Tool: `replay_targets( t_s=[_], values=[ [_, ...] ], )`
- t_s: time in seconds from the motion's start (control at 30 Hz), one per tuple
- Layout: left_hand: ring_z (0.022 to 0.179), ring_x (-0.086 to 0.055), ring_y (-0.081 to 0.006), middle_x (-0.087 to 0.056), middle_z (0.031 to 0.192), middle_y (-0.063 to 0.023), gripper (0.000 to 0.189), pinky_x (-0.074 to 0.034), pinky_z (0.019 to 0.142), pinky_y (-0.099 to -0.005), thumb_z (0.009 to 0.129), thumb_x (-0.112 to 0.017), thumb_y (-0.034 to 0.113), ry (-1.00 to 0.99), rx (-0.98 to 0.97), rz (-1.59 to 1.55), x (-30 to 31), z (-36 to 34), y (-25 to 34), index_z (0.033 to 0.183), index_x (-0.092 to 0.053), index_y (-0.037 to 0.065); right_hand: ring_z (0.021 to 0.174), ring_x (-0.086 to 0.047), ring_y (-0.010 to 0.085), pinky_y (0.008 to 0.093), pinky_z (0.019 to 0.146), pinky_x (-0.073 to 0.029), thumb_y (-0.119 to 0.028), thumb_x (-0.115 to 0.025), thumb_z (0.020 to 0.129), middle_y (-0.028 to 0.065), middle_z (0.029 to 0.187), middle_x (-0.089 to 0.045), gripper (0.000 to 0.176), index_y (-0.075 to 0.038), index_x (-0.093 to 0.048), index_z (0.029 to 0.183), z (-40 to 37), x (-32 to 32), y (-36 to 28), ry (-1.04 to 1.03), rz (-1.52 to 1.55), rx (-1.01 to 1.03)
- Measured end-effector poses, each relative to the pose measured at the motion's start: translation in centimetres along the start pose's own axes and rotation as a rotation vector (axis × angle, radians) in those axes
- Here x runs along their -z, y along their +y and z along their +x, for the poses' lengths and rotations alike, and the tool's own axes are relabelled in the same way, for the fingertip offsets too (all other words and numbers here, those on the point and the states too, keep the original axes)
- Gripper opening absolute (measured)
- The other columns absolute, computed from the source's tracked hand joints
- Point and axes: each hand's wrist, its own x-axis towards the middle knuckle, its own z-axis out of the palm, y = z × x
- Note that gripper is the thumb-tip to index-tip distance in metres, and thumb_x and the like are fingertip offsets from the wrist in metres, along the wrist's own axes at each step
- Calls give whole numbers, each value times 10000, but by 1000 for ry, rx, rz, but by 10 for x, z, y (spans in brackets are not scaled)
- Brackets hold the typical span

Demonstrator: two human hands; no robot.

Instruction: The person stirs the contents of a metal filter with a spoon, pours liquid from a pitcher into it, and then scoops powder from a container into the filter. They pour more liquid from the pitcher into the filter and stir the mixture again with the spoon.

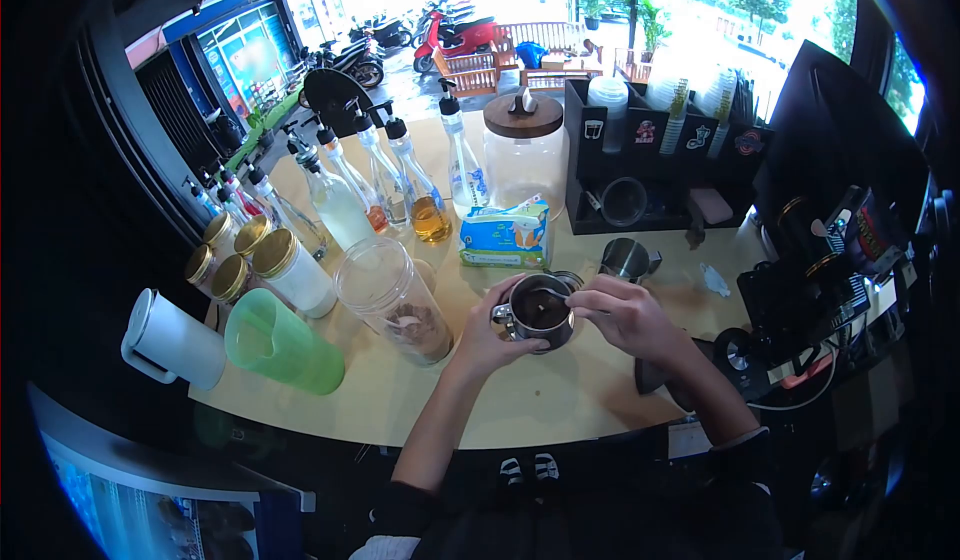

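My left hand is wrapped round a small metal pitcher from the left, over the counter's front part. Inside the pitcher is a dark brown liquid with a small pale spot on it. Pinched in the fingers of my right hand is a thin utensil, whose lower end reaches into the pitcher; its kind is hidden. Behind my right hand stands a second metal pitcher. A blue and white tissue pack lies just behind the held pitcher.
Left of my hands stand a clear jar with brown powder, a green jug, a white pitcher and several gold-lidded jars. Pump bottles, a wood-lidded jar and a black cup organizer line the back. Dark equipment fills the right.
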Motion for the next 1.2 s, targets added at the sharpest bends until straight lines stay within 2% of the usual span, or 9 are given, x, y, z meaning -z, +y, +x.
replay_targets(
  t_s=[0.17, 0.53, 0.63, 0.73, 0.8, 0.9, 1.07, 1.2],
  values=[
    [1151, -592, -213, -616, 1221, -125, 919, -452, 1014, -351, 532, -903, 152, -2, 10, 20, 1, 0, 3, 1328, -460, 28, 759, -623, 278, 372, 666, -509, -93, -636, 870, 95, 858, -598, 112, -39, -625, 968, 2, 0, -4, 19, 110, 13],
    [1149, -591, -210, -618, 1213, -125, 914, -450, 1015, -351, 529, -906, 164, 6, 21, -19, -1, 0, 1, 1319, -469, 21, 755, -619, 284, 382, 663, -506, -74, -636, 867, 109, 856, -602, 98, -25, -613, 948, 9, 2, 2, 13, 75, -35],
    [1142, -594, -208, -621, 1206, -124, 909, -452, 1012, -350, 529, -908, 169, 10, 21, 6, 1, 0, 0, 1313, -475, 16, 751, -622, 283, 381, 658, -505, -73, -640, 864, 109, 858, -604, 103, -22, -616, 950, 12, 1, -1, 4, 164, -33],
    [1130, -599, -205, -628, 1192, -122, 894, -456, 1005, -347, 532, -910, 174, 12, 26, 11, -2, -1, 1, 1302, -484, 10, 753, -627, 282, 380, 653, -505, -70, -641, 864, 108, 855, -605, 102, -18, -616, 949, 14, 2, 0, -7, 58, -46],
    [1124, -602, -203, -633, 1183, -122, 885, -458, 1001, -344, 534, -910, 176, 22, 27, 3, -2, 0, 4, 1295, -490, 7, 757, -627, 285, 381, 650, -506, -67, -643, 862, 108, 851, -605, 106, -16, -618, 951, 14, 0, -1, 3, 178, -35],
    [1109, -596, -191, -631, 1175, -104, 854, -449, 992, -340, 530, -884, 159, 22, 71, 54, -2, -3, 9, 1285, -512, 11, 756, -625, 289, 383, 654, -504, -74, -645, 861, 107, 850, -607, 111, -14, -618, 951, 13, 3, -1, 24, 127, -36],
    [1089, -624, -226, -643, 1144, -140, 852, -486, 961, -359, 543, -907, 187, 46, 32, 126, -5, -5, 7, 1272, -509, -5, 758, -624, 293, 387, 666, -505, -86, -646, 864, 105, 858, -612, 120, -14, -613, 953, 10, 5, 2, 3, 110, -14],
    [1110, -614, -247, -639, 1142, -155, 856, -472, 976, -375, 563, -898, 209, 77, 42, 215, -9, -10, 24, 1287, -495, -5, 756, -616, 286, 387, 673, -505, -97, -647, 866, 101, 854, -608, 124, -23, -616, 960, 9, 5, 0, 0, 75, -46]
  ],
)
